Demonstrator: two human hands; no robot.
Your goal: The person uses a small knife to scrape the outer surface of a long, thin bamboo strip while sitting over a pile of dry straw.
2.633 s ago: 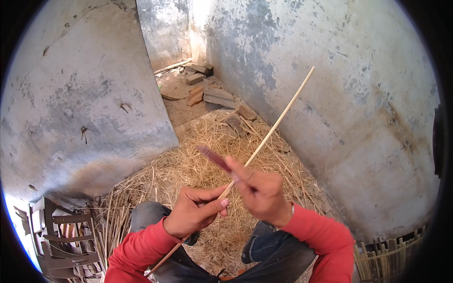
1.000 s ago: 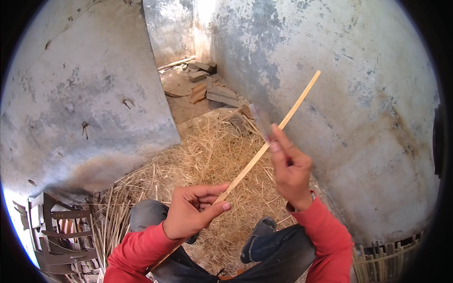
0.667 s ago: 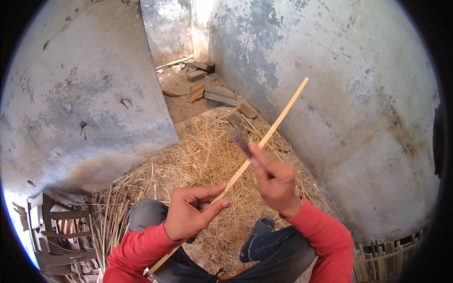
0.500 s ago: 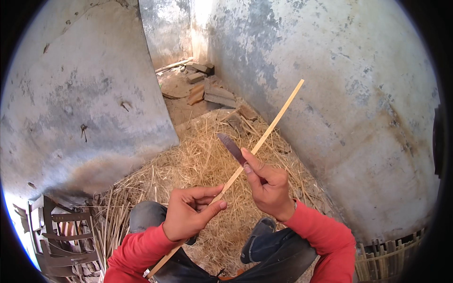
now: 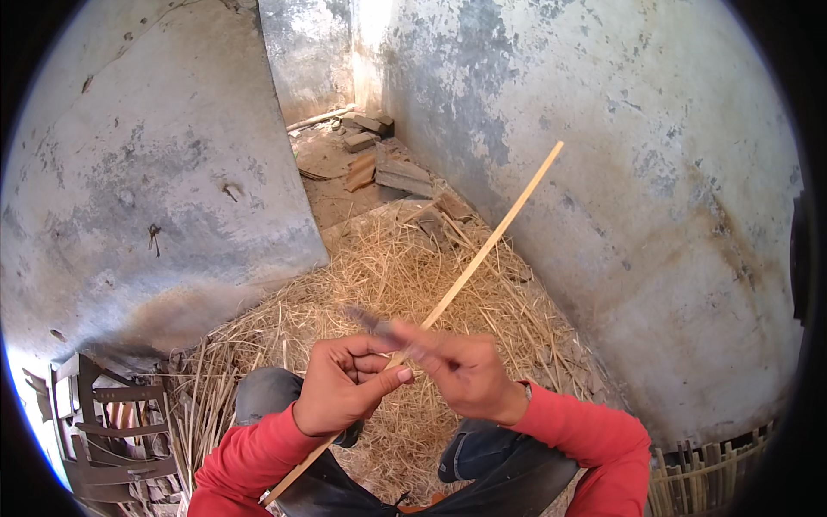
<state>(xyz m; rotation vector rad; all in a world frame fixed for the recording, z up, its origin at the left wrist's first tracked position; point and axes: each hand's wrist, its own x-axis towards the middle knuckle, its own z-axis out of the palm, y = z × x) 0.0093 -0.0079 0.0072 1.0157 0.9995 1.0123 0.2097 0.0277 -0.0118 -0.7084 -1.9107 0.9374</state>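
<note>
Left hand [image 5: 340,388] pinches a pale wooden strip [image 5: 480,255] while the right hand [image 5: 469,375] holds a dark blade [image 5: 372,322] to it.
The left thumb and fingers close on the strip, which slants from below the left forearm, up through both hands, to a free tip against the grey wall [image 5: 655,258], above straw-like shavings [image 5: 362,267]; the right fingers curl closed around the blade's near end, close beside the left fingertips, blurred, so exact contact between blade and strip cannot be told.
</note>
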